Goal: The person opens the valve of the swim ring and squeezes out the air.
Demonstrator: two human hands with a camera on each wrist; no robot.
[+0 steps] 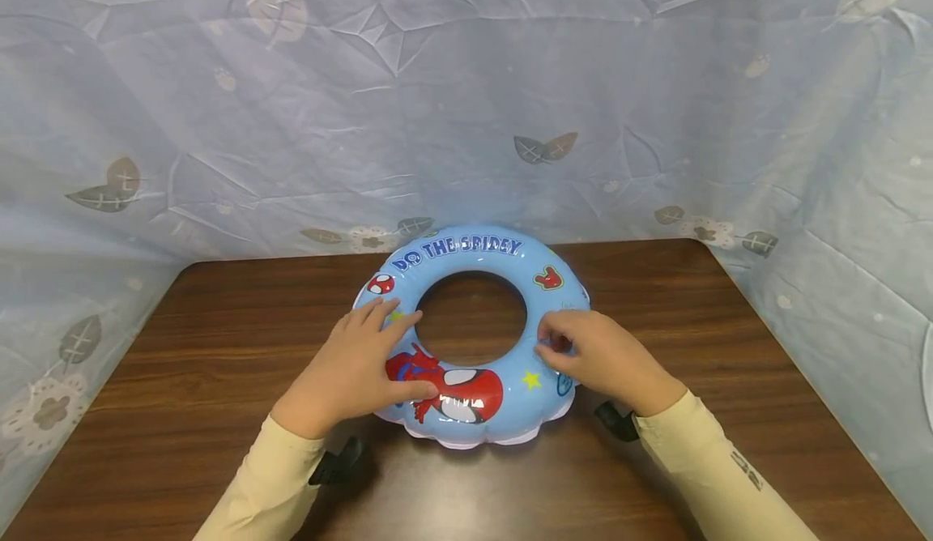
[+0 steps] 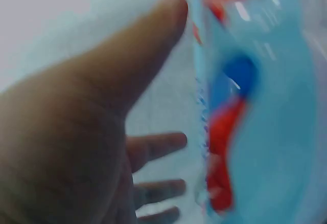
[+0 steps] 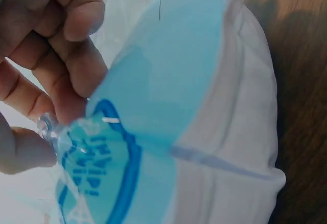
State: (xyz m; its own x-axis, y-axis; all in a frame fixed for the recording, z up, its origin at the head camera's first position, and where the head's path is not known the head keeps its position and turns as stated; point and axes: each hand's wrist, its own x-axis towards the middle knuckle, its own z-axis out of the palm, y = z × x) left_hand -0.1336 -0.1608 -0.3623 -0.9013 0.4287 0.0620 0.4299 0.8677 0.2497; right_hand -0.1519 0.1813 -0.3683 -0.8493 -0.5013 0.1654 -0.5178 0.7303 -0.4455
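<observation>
An inflated light-blue swim ring, printed with a red masked figure and the words "DO THE SPIDEY", lies flat on the table. My left hand rests on its left side, fingers spread and thumb over the printed figure; the left wrist view is blurred. On the ring's right side, my right hand has its thumb and forefinger brought together. From the right wrist view, a small clear valve shows between those fingertips, pinched at the ring's surface. Whether its cap is in or out cannot be made out.
The dark wood table extends around the ring. A pale blue curtain with leaf prints hangs along its back and sides. Dark wrist straps sit at both wrists below the cream sleeves.
</observation>
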